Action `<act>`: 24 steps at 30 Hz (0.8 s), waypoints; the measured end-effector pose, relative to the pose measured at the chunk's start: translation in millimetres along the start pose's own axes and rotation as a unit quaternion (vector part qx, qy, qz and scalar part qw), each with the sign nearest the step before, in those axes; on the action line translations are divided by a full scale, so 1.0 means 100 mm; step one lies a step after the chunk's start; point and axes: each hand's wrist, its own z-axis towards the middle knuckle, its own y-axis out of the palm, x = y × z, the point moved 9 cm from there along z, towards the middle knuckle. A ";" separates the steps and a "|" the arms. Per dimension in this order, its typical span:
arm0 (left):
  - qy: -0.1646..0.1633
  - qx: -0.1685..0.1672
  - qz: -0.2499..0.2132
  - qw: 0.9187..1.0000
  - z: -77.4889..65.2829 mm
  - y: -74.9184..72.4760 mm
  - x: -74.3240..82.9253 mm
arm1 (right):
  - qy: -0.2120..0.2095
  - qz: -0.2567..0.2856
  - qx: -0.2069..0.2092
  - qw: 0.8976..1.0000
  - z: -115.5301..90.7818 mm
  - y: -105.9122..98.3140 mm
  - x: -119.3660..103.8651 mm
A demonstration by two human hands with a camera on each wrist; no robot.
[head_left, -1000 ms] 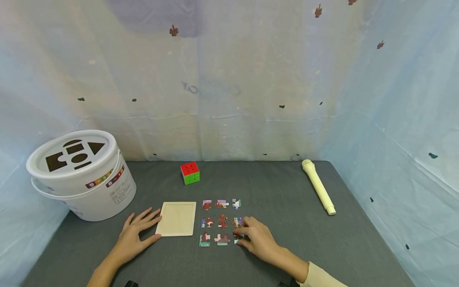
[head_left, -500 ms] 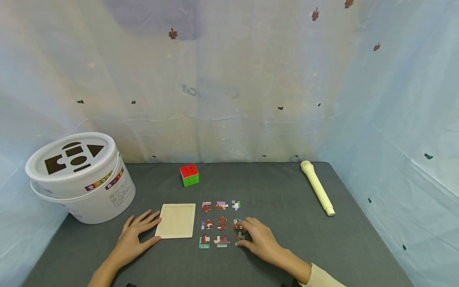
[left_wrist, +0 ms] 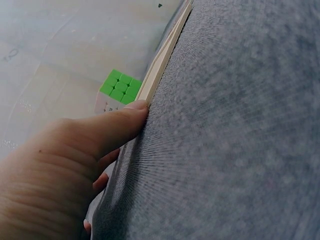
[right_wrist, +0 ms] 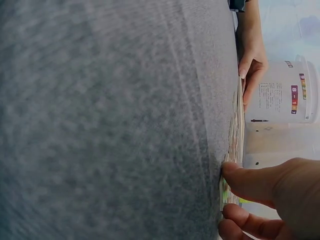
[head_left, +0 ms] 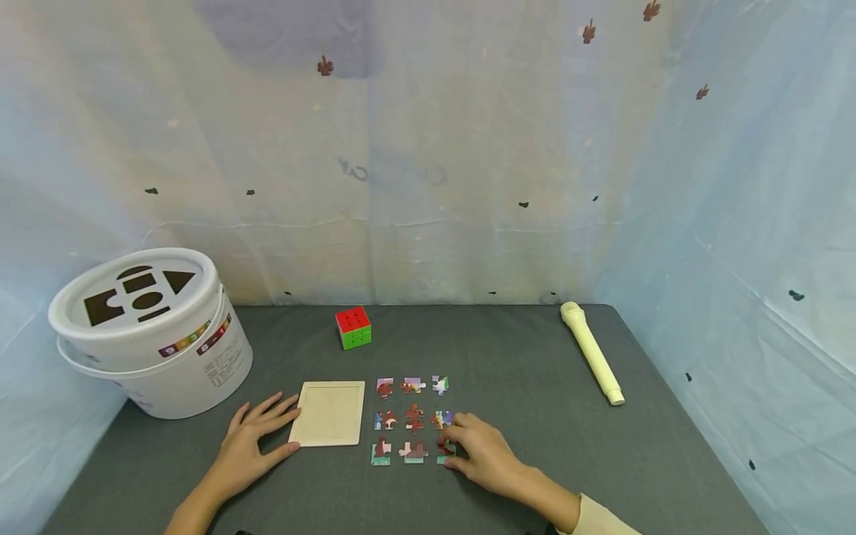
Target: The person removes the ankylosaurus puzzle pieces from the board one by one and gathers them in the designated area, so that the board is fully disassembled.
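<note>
In the head view my left hand [head_left: 250, 446] lies with spread fingers along the left edge of a square wooden tray [head_left: 328, 414]. Its thumb [left_wrist: 120, 125] touches the tray's near corner in the left wrist view. Puzzle pieces [head_left: 414, 420] lie to the right of the tray, spaced apart in three rows of three. My right hand [head_left: 484, 453] pinches the near-right puzzle piece [head_left: 442, 460] between thumb and fingers, covering part of it. In the right wrist view, that piece [right_wrist: 224, 192] shows between the thumb and the fingertips, low at the cloth.
A red and green puzzle cube [head_left: 353, 328] stands behind the tray. White nested buckets [head_left: 154, 334], the lid cut with shaped holes, stand at the left. A pale yellow stick [head_left: 592, 353] lies at the far right. Pale sheeting [head_left: 428, 148] hangs behind the grey tabletop [head_left: 521, 371].
The right fingers have drawn back from the middle-row right piece toward the thumb, closing round the near-right piece, which shifts slightly. The left hand stays at the tray. The head view shifts slightly.
</note>
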 end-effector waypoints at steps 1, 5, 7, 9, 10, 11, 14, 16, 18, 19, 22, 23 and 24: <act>-0.001 0.000 0.000 1.000 0.00 0.00 0.00 | 0.000 0.000 -0.003 1.000 0.00 0.00 0.00; 0.001 0.003 0.001 1.000 -0.01 0.01 -0.01 | -0.002 0.006 -0.011 1.000 0.00 -0.01 -0.01; 0.002 0.005 0.003 1.000 -0.01 0.01 0.00 | -0.002 0.010 -0.013 1.000 0.00 -0.01 -0.02; 0.003 0.006 0.004 1.000 -0.01 0.01 0.00 | -0.002 0.014 -0.013 1.000 -0.01 -0.01 -0.03; 0.004 0.007 0.004 1.000 -0.01 0.00 0.01 | -0.002 0.015 -0.013 1.000 -0.01 -0.01 -0.03; 0.005 0.009 0.005 1.000 -0.01 0.00 0.01 | -0.001 0.017 -0.014 1.000 -0.01 -0.01 -0.03; 0.007 0.011 0.006 1.000 -0.01 -0.01 0.02 | 0.004 0.023 -0.020 1.000 -0.01 0.00 -0.01; 0.008 0.012 0.007 1.000 -0.01 -0.01 0.03 | 0.010 0.031 -0.025 0.999 -0.01 0.00 0.01; 0.008 0.015 0.006 1.000 -0.01 -0.03 0.05 | 0.016 0.039 -0.023 0.999 -0.01 -0.01 0.04; 0.008 0.017 0.003 1.000 -0.01 -0.03 0.06 | 0.019 0.041 -0.016 0.999 -0.01 -0.02 0.06; 0.011 0.025 -0.005 1.000 -0.01 -0.05 0.08 | 0.033 0.039 0.024 0.998 0.01 -0.10 0.11; 0.012 0.028 -0.007 1.000 0.00 -0.05 0.08 | 0.036 0.033 0.042 0.998 0.02 -0.14 0.13; 0.011 0.029 -0.008 0.999 0.00 -0.05 0.08 | 0.040 0.026 0.061 0.997 0.03 -0.18 0.14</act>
